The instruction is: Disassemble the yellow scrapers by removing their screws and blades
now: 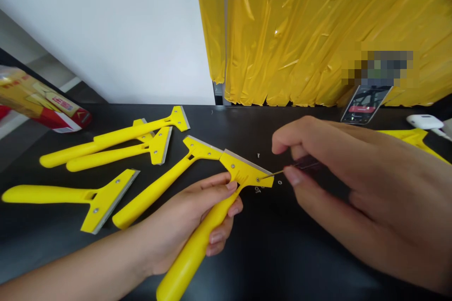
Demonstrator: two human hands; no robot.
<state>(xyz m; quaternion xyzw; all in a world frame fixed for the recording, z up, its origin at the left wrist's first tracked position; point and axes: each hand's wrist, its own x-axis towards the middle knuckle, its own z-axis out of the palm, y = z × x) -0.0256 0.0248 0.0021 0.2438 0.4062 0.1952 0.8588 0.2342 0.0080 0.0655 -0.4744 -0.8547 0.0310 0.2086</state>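
Left hand — fingers curled round the upper handle of a yellow scraper, thumb pressed at the neck. Holding close behind the head probably keeps it from twisting under the tool. Right hand — thumb and forefinger pinch a slim driver, its shaft running to the right-hand screw; whether the tip is seated, cannot tell. The low angle of the shaft is plain; a light fingertip pinch presumably suits so thin a tool.

Held scraper: at centre, above the black table, handle slanting toward the wearer, head turned up and away. Smooth, glossy yellow body; broad wedge-shaped head with two screws, faint dark scribbles between them, pale metal strip along the far edge.

Just beyond the head: a loose screw and a small ring, perhaps kept there for easy reach. Left of the held piece, a second scraper, its head meeting the held one in view. Farther left, three overlapping scrapers and a separate one.
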